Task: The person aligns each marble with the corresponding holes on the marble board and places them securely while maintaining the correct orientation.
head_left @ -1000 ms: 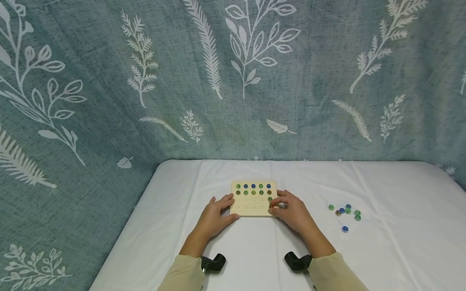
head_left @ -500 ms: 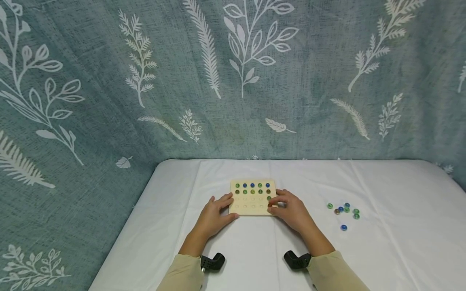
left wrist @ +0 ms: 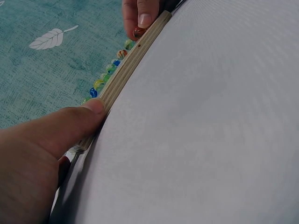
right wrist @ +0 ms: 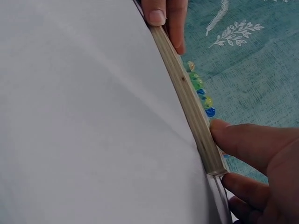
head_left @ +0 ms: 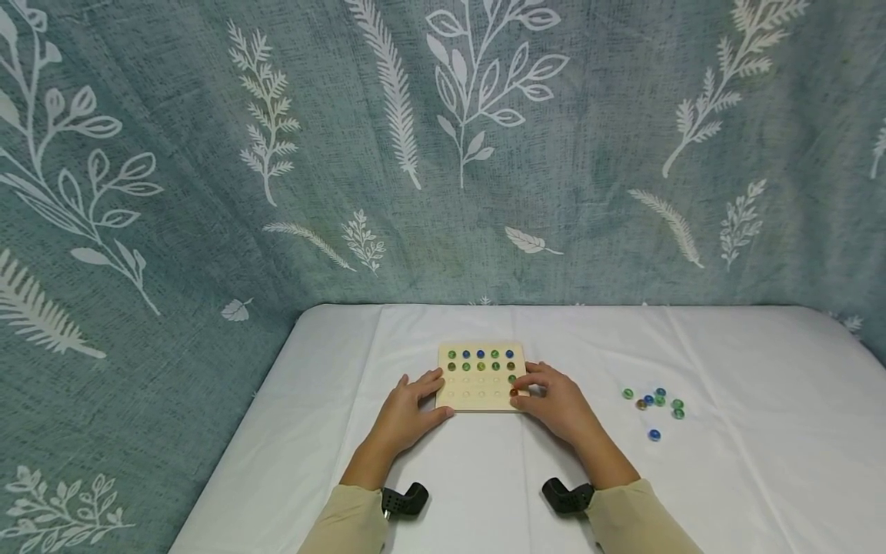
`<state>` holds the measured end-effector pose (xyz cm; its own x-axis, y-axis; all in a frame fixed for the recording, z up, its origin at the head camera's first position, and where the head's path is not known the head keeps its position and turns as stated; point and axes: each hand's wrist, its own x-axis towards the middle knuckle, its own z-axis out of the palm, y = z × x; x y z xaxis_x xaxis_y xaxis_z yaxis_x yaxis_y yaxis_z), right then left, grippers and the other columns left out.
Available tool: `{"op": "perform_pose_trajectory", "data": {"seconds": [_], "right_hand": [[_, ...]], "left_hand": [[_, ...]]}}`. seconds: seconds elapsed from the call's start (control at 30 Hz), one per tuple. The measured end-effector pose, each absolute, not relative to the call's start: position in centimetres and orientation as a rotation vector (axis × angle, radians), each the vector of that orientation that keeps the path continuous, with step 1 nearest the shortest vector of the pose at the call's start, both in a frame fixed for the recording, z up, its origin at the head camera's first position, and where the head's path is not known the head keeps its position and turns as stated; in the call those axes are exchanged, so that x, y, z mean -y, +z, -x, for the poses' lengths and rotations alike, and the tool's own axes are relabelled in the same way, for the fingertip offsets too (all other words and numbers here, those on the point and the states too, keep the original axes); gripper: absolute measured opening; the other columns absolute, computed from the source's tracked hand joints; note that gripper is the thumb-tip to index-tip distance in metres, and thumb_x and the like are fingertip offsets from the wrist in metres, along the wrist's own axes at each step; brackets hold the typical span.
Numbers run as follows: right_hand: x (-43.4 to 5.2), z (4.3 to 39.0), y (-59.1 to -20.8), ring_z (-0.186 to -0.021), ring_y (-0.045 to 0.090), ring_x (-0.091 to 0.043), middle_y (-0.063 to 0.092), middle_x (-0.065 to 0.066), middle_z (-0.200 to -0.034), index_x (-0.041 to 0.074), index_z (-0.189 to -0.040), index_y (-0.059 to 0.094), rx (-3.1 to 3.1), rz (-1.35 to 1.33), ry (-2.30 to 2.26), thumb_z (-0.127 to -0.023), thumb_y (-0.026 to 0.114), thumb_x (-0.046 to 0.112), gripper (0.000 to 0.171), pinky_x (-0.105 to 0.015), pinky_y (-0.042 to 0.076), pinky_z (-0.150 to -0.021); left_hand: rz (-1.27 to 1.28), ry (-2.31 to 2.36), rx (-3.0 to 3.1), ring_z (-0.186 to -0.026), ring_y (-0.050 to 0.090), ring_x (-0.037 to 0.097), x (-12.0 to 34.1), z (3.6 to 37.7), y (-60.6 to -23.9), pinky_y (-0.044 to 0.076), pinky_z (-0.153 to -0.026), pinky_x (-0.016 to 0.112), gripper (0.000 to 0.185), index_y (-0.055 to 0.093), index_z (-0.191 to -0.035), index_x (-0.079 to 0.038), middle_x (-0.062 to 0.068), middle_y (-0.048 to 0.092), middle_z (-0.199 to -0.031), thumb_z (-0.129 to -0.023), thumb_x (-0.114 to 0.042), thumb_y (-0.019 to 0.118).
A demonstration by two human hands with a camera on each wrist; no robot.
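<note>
A square wooden board (head_left: pixel 477 381) with rows of shallow holes lies on the white table (head_left: pixel 484 477). Green and blue marbles (head_left: pixel 481 359) fill its two far rows. My left hand (head_left: pixel 408 412) grips the board's near left corner, with the thumb (left wrist: pixel 79 123) pressed against the plywood edge (left wrist: pixel 133 58). My right hand (head_left: pixel 554 400) is at the board's right edge and pinches a red-brown marble (head_left: pixel 514 392) (left wrist: pixel 138 32) over a hole there. Its thumb (right wrist: pixel 238 140) rests against the board (right wrist: pixel 187 98).
Several loose green and blue marbles (head_left: pixel 654 402) lie on the cloth to the right of the board, one blue marble (head_left: pixel 654 435) nearer to me. A teal leaf-print curtain (head_left: pixel 443 154) hangs behind the table. Black wrist cameras (head_left: pixel 404 500) sit by my sleeves.
Both hands stay where they were at the board. The right fingers have shifted a little, and the red-brown marble now shows at their tips.
</note>
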<state>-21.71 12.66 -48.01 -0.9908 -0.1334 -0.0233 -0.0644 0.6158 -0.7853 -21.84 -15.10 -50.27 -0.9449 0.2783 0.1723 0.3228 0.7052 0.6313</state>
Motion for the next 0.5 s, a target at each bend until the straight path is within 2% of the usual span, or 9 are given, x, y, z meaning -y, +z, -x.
{"op": "perform_pose_trajectory", "data": {"seconds": [0.1, 0.17, 0.3, 0.37, 0.5], "right_hand": [[-13.1, 21.8, -47.7, -0.146, 0.03, -0.037, 0.048, -0.011, -0.15, 0.014, -0.114, 0.073, -2.725, 0.135, -1.356, -0.086, 0.076, 0.026, 0.03, -0.061, 0.028, -0.117], [-13.6, 21.9, -47.4, -0.142, 0.038, -0.036, 0.052, -0.011, -0.146, 0.014, -0.116, 0.072, -2.725, 0.108, -1.372, -0.088, 0.074, 0.026, 0.031, -0.059, 0.035, -0.114], [-15.3, 22.0, -46.5, -0.131, 0.052, -0.038, 0.06, -0.015, -0.136, 0.011, -0.12, 0.07, -2.793, 0.05, -1.343, -0.092, 0.069, 0.027, 0.033, -0.056, 0.047, -0.103], [-16.4, 22.0, -45.8, -0.129, 0.052, -0.04, 0.062, -0.017, -0.134, 0.01, -0.123, 0.069, -2.842, 0.024, -1.285, -0.094, 0.067, 0.029, 0.035, -0.057, 0.048, -0.101], [-19.2, 22.0, -44.9, -0.133, 0.044, -0.045, 0.057, -0.022, -0.138, 0.009, -0.127, 0.067, -2.875, -0.04, -1.171, -0.095, 0.064, 0.035, 0.041, -0.063, 0.042, -0.104]], "left_hand": [[0.499, -1.065, 2.847, -0.14, 0.044, 0.013, 15.1, 21.9, -50.4, 0.017, -0.125, 0.046, 0.063, 0.059, -0.138, -0.013, -0.007, 0.048, -0.149, -0.084, -0.038, 0.078], [0.499, -1.065, 2.849, -0.14, 0.043, 0.013, 15.1, 21.9, -50.4, 0.017, -0.125, 0.046, 0.063, 0.059, -0.138, -0.013, -0.007, 0.048, -0.149, -0.084, -0.038, 0.078], [0.494, -1.062, 2.854, -0.14, 0.043, 0.013, 15.1, 21.9, -50.4, 0.016, -0.125, 0.046, 0.063, 0.059, -0.138, -0.013, -0.007, 0.048, -0.149, -0.083, -0.039, 0.078], [0.489, -1.061, 2.857, -0.14, 0.043, 0.013, 15.1, 21.9, -50.4, 0.017, -0.125, 0.046, 0.063, 0.059, -0.138, -0.013, -0.008, 0.048, -0.149, -0.083, -0.039, 0.078], [0.483, -1.057, 2.863, -0.141, 0.042, 0.013, 15.1, 21.9, -50.3, 0.017, -0.125, 0.046, 0.063, 0.059, -0.138, -0.013, -0.008, 0.048, -0.149, -0.083, -0.039, 0.078]]}}
